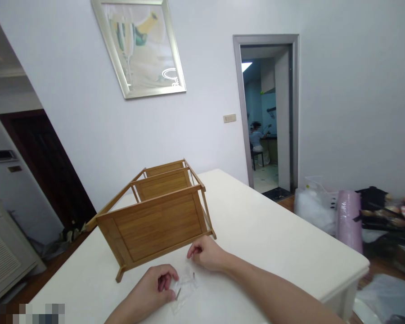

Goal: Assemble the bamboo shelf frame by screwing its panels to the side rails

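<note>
A wooden shelf rack (pixel 162 220) with several panels lies on its side on the white table (pixel 263 234). My left hand (pixel 157 285) rests in front of it with curled fingers, the thumb and index tip apart at the edge of a small clear plastic bag (pixel 185 292). Close to that thumb is a thin metal screw (pixel 178 294), with another small piece of hardware (pixel 193 275) on the bag's far side. Near the rack's lower right corner, my right hand (pixel 207 254) has its fingertips drawn together. Whatever they hold, if anything, is hidden.
Bagged goods (pixel 313 204) and a pink wrapped roll (pixel 349 220) stand on the floor beyond the table's right edge. Past the doorway (pixel 270 112), a person (pixel 256 139) sits in another room. A framed picture (pixel 145 49) hangs on the wall.
</note>
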### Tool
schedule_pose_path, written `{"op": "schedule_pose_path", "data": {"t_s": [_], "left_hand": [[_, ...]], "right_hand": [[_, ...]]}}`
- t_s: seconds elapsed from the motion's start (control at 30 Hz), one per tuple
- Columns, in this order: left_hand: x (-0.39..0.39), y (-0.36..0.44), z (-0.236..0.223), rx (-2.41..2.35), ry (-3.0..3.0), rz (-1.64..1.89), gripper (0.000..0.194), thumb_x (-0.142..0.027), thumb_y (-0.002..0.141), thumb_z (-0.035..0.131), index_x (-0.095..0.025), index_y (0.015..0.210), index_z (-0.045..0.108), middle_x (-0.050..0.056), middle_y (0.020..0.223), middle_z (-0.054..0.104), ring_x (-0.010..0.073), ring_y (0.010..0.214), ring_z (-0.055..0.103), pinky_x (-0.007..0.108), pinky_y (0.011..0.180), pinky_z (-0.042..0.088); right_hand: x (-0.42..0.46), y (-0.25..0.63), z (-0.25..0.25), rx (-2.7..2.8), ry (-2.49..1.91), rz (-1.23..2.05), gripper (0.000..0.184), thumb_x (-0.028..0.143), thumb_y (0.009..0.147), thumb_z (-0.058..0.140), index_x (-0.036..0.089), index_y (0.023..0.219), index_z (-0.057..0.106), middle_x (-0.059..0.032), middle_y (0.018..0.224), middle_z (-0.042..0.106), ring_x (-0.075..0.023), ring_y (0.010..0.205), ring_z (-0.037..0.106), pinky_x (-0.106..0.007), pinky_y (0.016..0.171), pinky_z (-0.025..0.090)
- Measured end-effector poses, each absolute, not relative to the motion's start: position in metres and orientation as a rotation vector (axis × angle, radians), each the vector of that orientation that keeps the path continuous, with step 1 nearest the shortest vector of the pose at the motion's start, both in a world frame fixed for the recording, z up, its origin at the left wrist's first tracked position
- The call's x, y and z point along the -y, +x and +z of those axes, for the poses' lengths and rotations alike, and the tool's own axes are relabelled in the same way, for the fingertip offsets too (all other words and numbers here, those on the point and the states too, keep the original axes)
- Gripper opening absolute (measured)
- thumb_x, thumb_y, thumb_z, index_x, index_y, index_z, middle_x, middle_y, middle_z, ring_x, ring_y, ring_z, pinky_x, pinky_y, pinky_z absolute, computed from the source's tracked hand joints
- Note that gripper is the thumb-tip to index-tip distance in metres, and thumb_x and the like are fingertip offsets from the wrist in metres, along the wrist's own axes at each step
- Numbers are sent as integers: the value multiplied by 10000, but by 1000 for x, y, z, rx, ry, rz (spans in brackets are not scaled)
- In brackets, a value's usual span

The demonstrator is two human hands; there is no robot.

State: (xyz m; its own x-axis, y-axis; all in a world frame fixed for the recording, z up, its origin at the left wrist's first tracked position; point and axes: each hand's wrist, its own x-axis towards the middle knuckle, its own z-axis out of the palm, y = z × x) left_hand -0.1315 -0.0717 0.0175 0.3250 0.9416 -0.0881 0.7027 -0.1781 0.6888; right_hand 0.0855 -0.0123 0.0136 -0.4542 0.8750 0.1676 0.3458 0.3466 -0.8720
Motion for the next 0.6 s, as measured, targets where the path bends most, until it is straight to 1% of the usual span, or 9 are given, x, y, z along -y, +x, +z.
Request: {"op": "schedule_pose_path", "data": {"t_s": [0.13, 0.27, 0.37, 0.47, 0.6], "left_hand": [[68, -133, 19, -1451, 1954, 483, 296, -115, 575, 559, -151, 853, 653, -49, 641, 502, 121, 639, 464, 221, 579, 330], [61, -128, 27, -1473, 2017, 431, 305, -96, 566, 529, -150, 839, 656, -40, 646, 536, 124, 634, 488, 217, 569, 334], [55, -115, 37, -1529, 2139, 492, 263, -109, 618, 504, -153, 825, 660, -20, 666, 568, 136, 649, 517, 227, 590, 355], [52, -89, 44, -1533, 2259, 584, 188, -155, 705, 496, -168, 805, 655, 9, 733, 622, 151, 702, 557, 242, 655, 384], [52, -48, 46, -1553, 2369, 546, 159, -185, 762, 494, -195, 817, 642, 20, 794, 649, 166, 756, 587, 256, 700, 386]], "right_hand": [[8, 84, 8, 1885, -1089, 1040, 295, 41, 601, 509, 154, 749, 737, 19, 558, 609, -93, 509, 504, -180, 480, 342], [6, 84, 4, 1823, -1104, 1025, 278, 41, 594, 518, 155, 745, 723, 23, 548, 608, -97, 508, 520, -185, 494, 356], [7, 88, 2, 1788, -1111, 1012, 268, 52, 605, 520, 164, 748, 717, 22, 552, 619, -103, 519, 536, -192, 519, 379], [6, 97, 0, 1742, -1123, 997, 265, 61, 609, 511, 168, 752, 708, 22, 553, 626, -108, 524, 545, -199, 535, 392], [1, 109, -1, 1581, -1107, 1022, 223, 81, 590, 499, 169, 694, 676, 28, 534, 623, -109, 495, 532, -201, 505, 380]]}}
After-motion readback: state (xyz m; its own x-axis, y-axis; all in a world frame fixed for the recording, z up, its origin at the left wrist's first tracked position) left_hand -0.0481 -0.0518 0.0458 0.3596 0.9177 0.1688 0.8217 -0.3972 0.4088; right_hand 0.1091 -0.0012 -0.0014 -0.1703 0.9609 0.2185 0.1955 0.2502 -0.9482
